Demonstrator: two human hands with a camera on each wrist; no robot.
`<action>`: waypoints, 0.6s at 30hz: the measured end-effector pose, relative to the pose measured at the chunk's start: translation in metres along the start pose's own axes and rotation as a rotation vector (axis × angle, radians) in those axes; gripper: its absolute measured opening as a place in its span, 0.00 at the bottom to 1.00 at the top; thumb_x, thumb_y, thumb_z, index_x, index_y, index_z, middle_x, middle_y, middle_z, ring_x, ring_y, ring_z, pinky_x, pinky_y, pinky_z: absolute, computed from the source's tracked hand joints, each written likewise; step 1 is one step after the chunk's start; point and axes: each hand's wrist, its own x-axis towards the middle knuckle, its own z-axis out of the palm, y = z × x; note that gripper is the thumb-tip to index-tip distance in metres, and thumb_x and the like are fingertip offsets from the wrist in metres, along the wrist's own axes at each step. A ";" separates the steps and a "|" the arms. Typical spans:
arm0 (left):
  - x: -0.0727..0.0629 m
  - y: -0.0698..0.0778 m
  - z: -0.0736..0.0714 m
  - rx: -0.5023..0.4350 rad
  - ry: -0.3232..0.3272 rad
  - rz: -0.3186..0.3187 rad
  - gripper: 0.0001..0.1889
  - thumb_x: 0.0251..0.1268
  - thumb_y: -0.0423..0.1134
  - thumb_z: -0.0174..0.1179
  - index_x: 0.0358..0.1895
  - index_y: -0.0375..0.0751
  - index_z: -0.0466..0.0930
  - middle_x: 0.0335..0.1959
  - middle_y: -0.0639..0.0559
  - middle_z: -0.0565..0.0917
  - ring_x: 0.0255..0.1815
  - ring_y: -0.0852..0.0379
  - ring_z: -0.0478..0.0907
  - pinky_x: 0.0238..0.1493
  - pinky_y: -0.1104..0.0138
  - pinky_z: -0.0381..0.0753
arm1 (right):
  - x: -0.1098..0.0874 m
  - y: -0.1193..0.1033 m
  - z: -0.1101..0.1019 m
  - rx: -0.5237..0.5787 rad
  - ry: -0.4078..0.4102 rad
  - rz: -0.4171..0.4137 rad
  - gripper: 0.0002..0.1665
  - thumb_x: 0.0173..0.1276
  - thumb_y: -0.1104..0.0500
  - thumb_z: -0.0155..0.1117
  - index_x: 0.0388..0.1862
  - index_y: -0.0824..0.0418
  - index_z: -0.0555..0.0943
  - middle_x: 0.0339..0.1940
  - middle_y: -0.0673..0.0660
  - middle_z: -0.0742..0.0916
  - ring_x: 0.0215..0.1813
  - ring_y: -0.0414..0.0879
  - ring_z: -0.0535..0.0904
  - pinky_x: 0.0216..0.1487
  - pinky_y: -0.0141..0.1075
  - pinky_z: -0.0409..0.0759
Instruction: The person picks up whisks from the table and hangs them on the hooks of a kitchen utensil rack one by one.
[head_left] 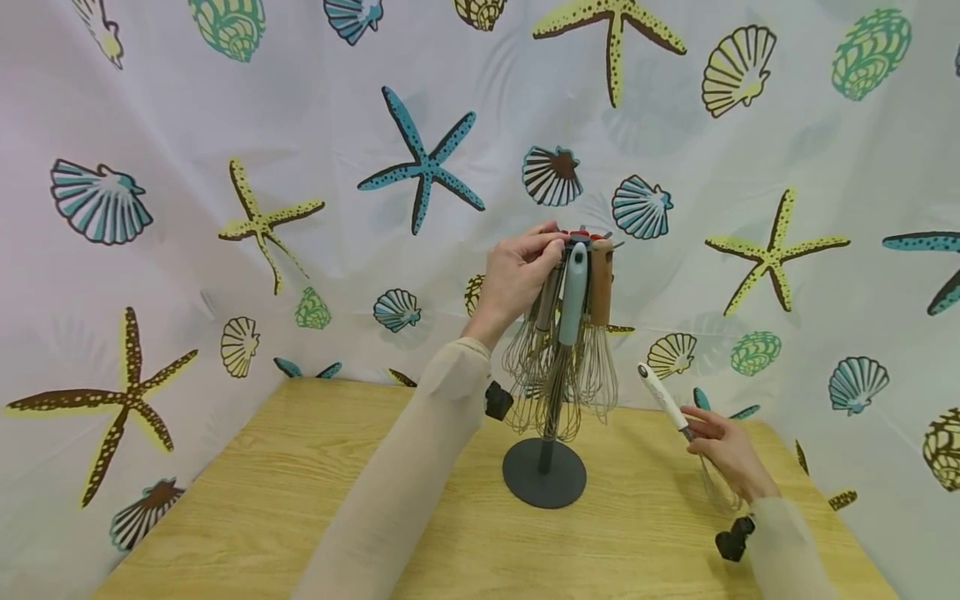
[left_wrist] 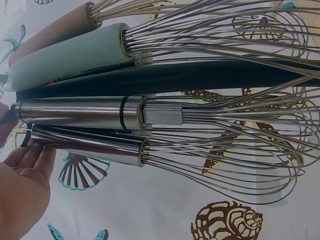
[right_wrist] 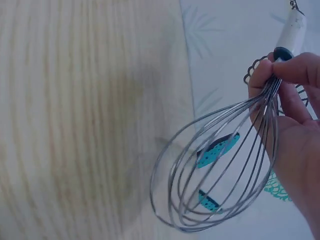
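Observation:
In the head view a whisk stand (head_left: 555,450) with a round dark base stands upright, several whisks hanging from its top. My left hand (head_left: 521,271) holds the stand's top, fingertips beside the handle ends. Close to those fingers in the left wrist view hang two steel-handled whisks (left_wrist: 82,111). Beyond the dark pole (left_wrist: 200,80) hang a pale green-handled whisk (left_wrist: 70,57) and a wooden-handled whisk (left_wrist: 55,30). Off to the right, my right hand (head_left: 723,450) pinches a white-handled whisk (head_left: 663,398) where its wires meet the handle. Its wire loops (right_wrist: 220,165) point down.
The stand rests on a wood-grain table (head_left: 315,467). A white curtain (head_left: 315,108) printed with shells and starfish surrounds the table at the back and sides. Small black wrist cameras (head_left: 733,539) sit at both wrists.

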 end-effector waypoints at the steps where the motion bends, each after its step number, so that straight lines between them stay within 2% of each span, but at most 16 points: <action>1: 0.000 0.000 0.001 0.003 0.002 -0.002 0.15 0.74 0.42 0.55 0.53 0.42 0.86 0.68 0.51 0.76 0.63 0.56 0.78 0.57 0.68 0.80 | 0.000 -0.002 0.000 0.005 -0.003 -0.002 0.38 0.69 0.69 0.58 0.77 0.62 0.60 0.70 0.74 0.70 0.61 0.46 0.77 0.49 0.32 0.82; 4: 0.000 0.001 0.002 0.014 0.009 0.000 0.14 0.73 0.41 0.55 0.52 0.42 0.86 0.67 0.53 0.77 0.63 0.56 0.78 0.56 0.68 0.81 | 0.001 -0.007 0.001 0.015 0.016 -0.009 0.37 0.72 0.61 0.61 0.77 0.63 0.61 0.66 0.73 0.74 0.48 0.37 0.81 0.45 0.31 0.82; 6: 0.001 0.002 0.001 0.014 0.012 0.002 0.14 0.73 0.41 0.55 0.52 0.41 0.86 0.67 0.53 0.77 0.63 0.56 0.78 0.56 0.68 0.81 | 0.002 -0.010 0.003 0.029 0.033 -0.016 0.38 0.72 0.56 0.63 0.76 0.64 0.61 0.61 0.67 0.80 0.41 0.35 0.81 0.43 0.31 0.83; 8: 0.001 0.002 0.001 0.010 0.012 0.002 0.14 0.73 0.41 0.55 0.52 0.41 0.86 0.67 0.52 0.77 0.63 0.56 0.78 0.56 0.68 0.81 | 0.003 -0.013 0.004 0.053 0.050 -0.012 0.39 0.72 0.53 0.63 0.76 0.64 0.62 0.55 0.56 0.85 0.38 0.36 0.80 0.41 0.30 0.82; 11: 0.001 0.001 0.001 0.002 0.012 -0.005 0.14 0.73 0.42 0.55 0.52 0.41 0.86 0.67 0.53 0.77 0.63 0.56 0.78 0.56 0.68 0.81 | 0.004 -0.017 0.006 0.081 0.069 -0.006 0.39 0.72 0.52 0.62 0.75 0.66 0.62 0.46 0.43 0.87 0.36 0.36 0.79 0.39 0.29 0.82; 18: 0.001 0.000 0.002 -0.007 0.013 0.005 0.14 0.73 0.41 0.55 0.52 0.41 0.87 0.66 0.52 0.77 0.62 0.56 0.79 0.55 0.68 0.81 | 0.007 -0.029 0.008 0.100 0.130 -0.022 0.38 0.72 0.52 0.61 0.74 0.68 0.63 0.42 0.40 0.86 0.34 0.33 0.79 0.37 0.28 0.82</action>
